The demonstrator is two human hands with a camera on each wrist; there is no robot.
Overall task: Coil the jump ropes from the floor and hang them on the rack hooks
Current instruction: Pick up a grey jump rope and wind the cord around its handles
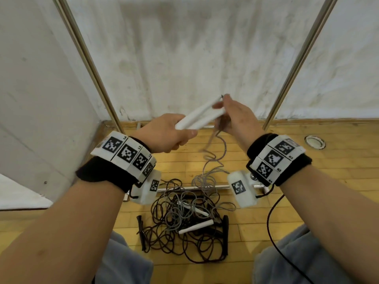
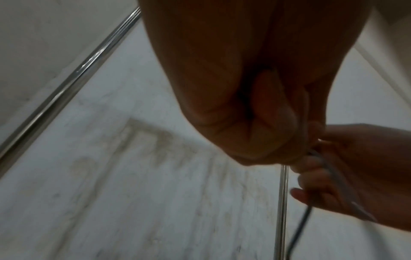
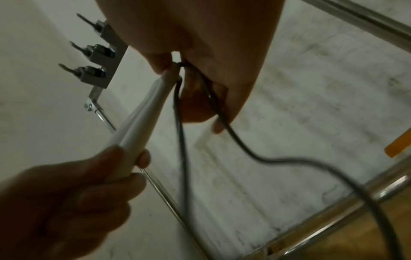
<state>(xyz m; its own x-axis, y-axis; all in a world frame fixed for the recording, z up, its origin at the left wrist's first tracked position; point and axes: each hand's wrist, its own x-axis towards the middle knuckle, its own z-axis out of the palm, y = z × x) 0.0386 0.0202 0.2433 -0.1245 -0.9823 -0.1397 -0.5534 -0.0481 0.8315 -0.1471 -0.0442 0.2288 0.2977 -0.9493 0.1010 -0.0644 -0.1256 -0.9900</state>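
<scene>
Overhead, both wrists wear bands of black-and-white square markers; small codes beside them are too blurred to read with certainty. Between the two steel rack poles [image 1: 301,58], the left hand [image 1: 164,134] wraps its fingers round the butt ends of two white jump-rope handles [image 1: 201,116] held side by side, pointing up and to the right. The right hand [image 1: 235,115] pinches the handles' far tips, where the grey cord [image 1: 213,158] emerges; in the right wrist view that cord [image 3: 235,139] runs under the curled fingers and loops away downward. From the hands, the grey cord drops to the wooden floor [image 1: 307,177] and joins a tangled pile of ropes [image 1: 184,220] lying directly below, between the person's knees. That heap includes brown cord, black handles and two more white handles. Up the wall, a grey bracket carries three dark rack hooks [image 3: 89,52], well apart from the held handles.
</scene>
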